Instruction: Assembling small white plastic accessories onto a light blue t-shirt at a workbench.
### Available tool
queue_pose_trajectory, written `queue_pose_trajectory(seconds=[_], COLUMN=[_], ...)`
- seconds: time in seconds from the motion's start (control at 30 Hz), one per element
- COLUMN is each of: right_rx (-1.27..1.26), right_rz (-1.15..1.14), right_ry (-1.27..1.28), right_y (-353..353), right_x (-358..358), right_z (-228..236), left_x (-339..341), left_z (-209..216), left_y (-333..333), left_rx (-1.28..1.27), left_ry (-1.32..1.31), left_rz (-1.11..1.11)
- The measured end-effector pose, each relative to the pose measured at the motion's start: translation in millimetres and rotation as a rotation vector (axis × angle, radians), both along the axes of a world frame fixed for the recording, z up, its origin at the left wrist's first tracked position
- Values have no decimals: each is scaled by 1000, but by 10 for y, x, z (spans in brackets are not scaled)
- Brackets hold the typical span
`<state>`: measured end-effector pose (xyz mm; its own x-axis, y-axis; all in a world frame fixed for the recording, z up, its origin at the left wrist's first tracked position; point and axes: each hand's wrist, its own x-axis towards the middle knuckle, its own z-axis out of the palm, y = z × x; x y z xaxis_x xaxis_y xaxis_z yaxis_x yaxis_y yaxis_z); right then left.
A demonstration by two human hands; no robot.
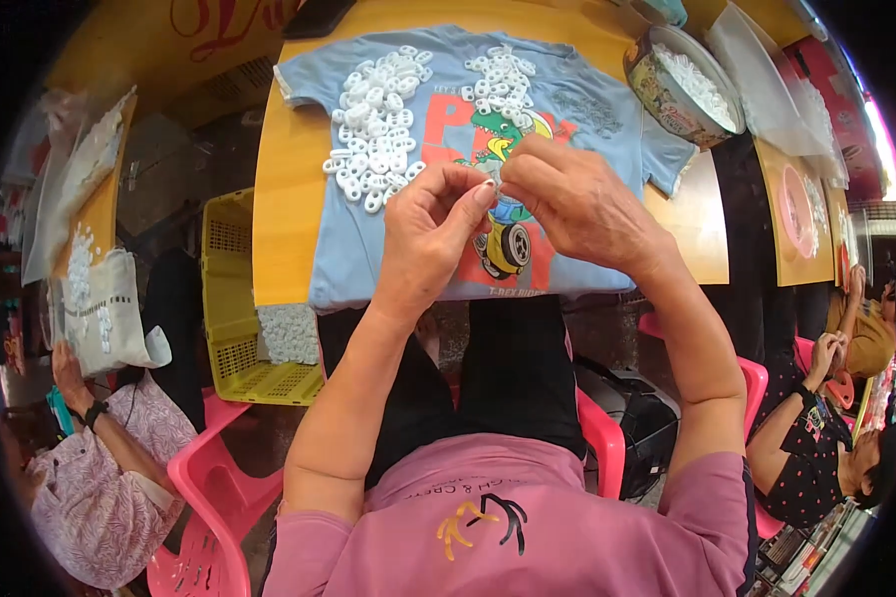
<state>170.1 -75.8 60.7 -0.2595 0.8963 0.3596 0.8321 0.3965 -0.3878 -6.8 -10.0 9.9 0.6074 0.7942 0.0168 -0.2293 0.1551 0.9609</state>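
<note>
A blue T-shirt [368, 264] with a cartoon dinosaur print lies spread over the table before me. Above its printed car, my left hand [423, 234] pinches a small white plastic piece [491, 183] between thumb and forefinger; most of it is covered. My right hand [582, 204] meets it there, fingers closed and pressed together, and what they hold is hidden. On the shirt's left side lies a large heap of white oval pieces with holes [373, 124]. A smaller pile of white pieces [501, 85] rests near the collar.
A round tin [685, 85] of slim white pieces stands at the far right. A yellow crate [231, 298] and a bag of white pieces [289, 333] are below the table's left edge. People work at tables on both sides; a pink chair [214, 488] stands left.
</note>
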Motion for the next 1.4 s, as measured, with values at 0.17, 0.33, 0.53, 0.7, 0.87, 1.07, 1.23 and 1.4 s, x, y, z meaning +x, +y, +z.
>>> queue_pose_trajectory(seconds=[0.17,0.33,0.53,0.7,0.87,1.07,1.23,1.4], right_rx=[-18,-14,52,21,5,0,74,159], right_rz=[-4,-39,-101,-56,-26,-61,-9,-208], right_ry=[119,226,126,190,294,353,282,93], right_y=[13,32,27,18,19,28,120,550], right_x=[-50,-126,-148,-131,-135,-171,-62,428], right_z=[-58,-78,-69,-73,-116,-205,-254,-163], left_x=[-8,1,-2,-26,-29,-24,25,39], left_z=[-12,-13,30,12,15,12,-5,8], left_y=[13,23,27,19,19,25,15,10], left_rx=[29,52,-86,-107,-98,-60,-31,-43], left_ry=[22,16,-55,-77,-43,-12,-19,-80], left_rz=[-3,11,25,6,6,24,70,68])
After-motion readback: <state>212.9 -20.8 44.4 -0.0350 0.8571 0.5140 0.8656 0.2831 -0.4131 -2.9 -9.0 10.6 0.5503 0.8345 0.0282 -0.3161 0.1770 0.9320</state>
